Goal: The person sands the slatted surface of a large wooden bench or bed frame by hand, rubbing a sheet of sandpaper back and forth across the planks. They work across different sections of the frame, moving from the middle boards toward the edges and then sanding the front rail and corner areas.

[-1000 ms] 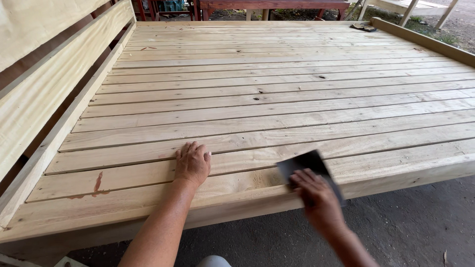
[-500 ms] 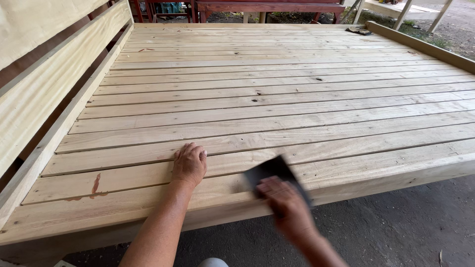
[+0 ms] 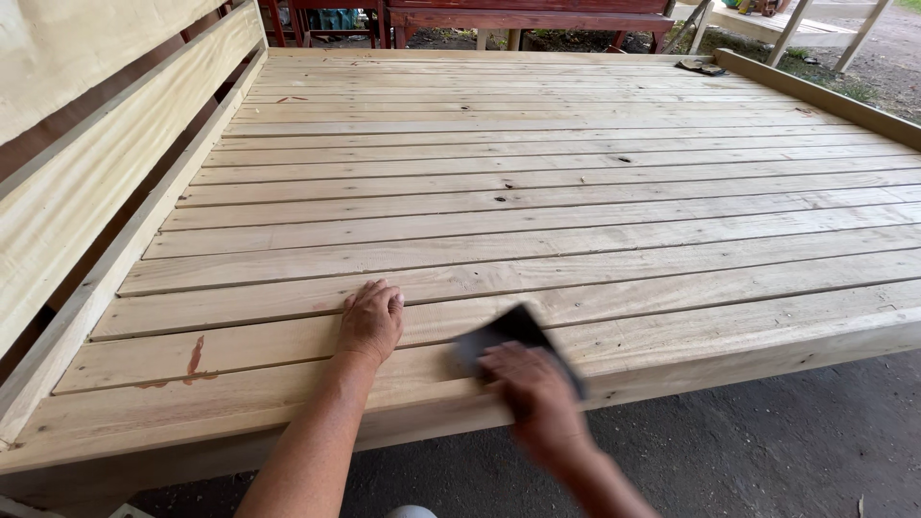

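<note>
The right hand has slid leftward along the front edge of the wooden slatted platform over the last second, carrying its dark sheet of sandpaper with it, so the gap to the left hand has closed. The right hand is blurred. It lies on top of the sandpaper, fingers pressed down over the sheet, pinning it against the front plank near the edge. The sandpaper is dark grey, roughly square, and part of it shows beyond the fingertips.

The left hand has stayed where it was, palm down on the planks just left of the sandpaper, fingers loosely together and holding nothing. A reddish stain marks a plank well to its left. A pale wooden side rail runs along the left side. Beneath the front edge lies a dark ground.
</note>
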Demonstrator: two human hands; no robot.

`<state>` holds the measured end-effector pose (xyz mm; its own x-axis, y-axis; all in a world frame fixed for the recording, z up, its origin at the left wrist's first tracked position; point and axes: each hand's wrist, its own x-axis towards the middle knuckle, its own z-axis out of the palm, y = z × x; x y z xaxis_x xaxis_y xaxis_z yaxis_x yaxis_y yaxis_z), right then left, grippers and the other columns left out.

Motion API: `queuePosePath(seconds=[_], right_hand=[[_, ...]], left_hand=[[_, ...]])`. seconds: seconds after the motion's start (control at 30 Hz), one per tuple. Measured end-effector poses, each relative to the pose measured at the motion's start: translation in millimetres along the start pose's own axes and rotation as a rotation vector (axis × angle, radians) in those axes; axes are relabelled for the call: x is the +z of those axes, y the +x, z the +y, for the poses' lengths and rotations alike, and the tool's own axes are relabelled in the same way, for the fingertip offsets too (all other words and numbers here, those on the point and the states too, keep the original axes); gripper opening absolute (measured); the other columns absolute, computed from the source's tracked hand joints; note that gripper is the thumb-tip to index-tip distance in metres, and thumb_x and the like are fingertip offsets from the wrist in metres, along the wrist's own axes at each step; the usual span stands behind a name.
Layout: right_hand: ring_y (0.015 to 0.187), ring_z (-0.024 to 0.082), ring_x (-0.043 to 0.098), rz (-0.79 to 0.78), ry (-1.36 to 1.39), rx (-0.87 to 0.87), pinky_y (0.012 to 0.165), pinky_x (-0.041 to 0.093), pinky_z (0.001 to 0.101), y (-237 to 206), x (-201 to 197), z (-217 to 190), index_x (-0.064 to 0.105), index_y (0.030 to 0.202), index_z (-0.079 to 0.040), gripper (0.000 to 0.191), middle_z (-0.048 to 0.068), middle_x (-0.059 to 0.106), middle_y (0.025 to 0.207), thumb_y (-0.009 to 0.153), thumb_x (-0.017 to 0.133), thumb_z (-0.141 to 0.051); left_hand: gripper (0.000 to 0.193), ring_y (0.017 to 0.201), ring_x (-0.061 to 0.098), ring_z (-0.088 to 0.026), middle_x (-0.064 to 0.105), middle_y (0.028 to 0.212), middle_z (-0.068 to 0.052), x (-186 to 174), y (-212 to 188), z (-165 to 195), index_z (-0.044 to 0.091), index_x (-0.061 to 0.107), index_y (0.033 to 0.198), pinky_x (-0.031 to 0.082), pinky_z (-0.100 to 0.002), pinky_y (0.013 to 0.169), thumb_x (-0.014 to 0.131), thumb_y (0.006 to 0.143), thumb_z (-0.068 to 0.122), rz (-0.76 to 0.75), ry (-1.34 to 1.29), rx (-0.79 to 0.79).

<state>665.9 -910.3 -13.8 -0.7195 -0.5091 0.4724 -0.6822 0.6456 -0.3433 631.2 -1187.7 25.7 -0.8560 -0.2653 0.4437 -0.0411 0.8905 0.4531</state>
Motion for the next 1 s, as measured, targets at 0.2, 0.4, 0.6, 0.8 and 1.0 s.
queuePosePath(seconds=[0.2,0.4,0.6,0.8,1.0], right_hand=[[0.142,0.02,0.05,0.142,-0.18,0.179,0.126,0.026,0.0475,-7.4,-42.8,51.8,0.075,0.122,-0.02,0.029,0.001,0.069,0.136,0.102,0.055,-0.027],[0.145,0.025,0.043,-0.075,-0.013,-0.12,0.121,0.022,0.051,9.3,41.3,-65.1,0.064,0.136,-0.014,0.037,0.006,0.058,0.147,0.102,0.058,-0.027],[0.144,0.022,0.046,0.038,-0.017,-0.046,0.123,0.025,0.0484,2.8,1.2,-26.8,0.068,0.133,-0.019,0.038,0.0,0.063,0.144,0.097,0.058,-0.024],[0.14,0.021,0.052,0.179,-0.111,-0.038,0.123,0.027,0.0488,-1.3,3.7,-25.5,0.071,0.129,-0.019,0.034,0.001,0.066,0.14,0.098,0.058,-0.026],[0.136,0.029,0.056,-0.141,0.129,-0.208,0.115,0.037,0.0485,36.0,37.3,-101.9,0.069,0.132,-0.009,0.038,0.01,0.066,0.138,0.103,0.057,-0.031]], left_hand=[[0.048,0.138,0.051,-0.03,0.067,0.135,-0.011,-3.8,8.1,-2.6,0.009,0.071,0.12,0.033,-0.045,0.114,0.04,0.106,0.043,0.028,-0.114,-0.041],[0.065,0.123,0.067,-0.03,0.077,0.12,-0.011,-19.4,9.6,-9.8,0.012,0.079,0.113,0.048,-0.037,0.108,0.03,0.106,0.055,-0.021,-0.561,-0.269],[0.073,0.126,0.065,-0.027,0.076,0.124,-0.01,-27.4,5.7,-14.4,0.012,0.079,0.114,0.047,-0.036,0.109,0.029,0.102,0.063,-0.076,-0.608,-0.304],[0.074,0.132,0.061,-0.027,0.075,0.126,-0.012,-22.0,12.4,-15.2,0.011,0.08,0.113,0.04,-0.038,0.115,0.03,0.102,0.063,-0.067,-0.799,-0.282],[0.076,0.145,0.052,-0.029,0.072,0.137,-0.017,-48.4,2.0,-20.3,0.004,0.077,0.117,0.029,-0.041,0.122,0.041,0.097,0.068,-0.212,-1.094,-0.056]])
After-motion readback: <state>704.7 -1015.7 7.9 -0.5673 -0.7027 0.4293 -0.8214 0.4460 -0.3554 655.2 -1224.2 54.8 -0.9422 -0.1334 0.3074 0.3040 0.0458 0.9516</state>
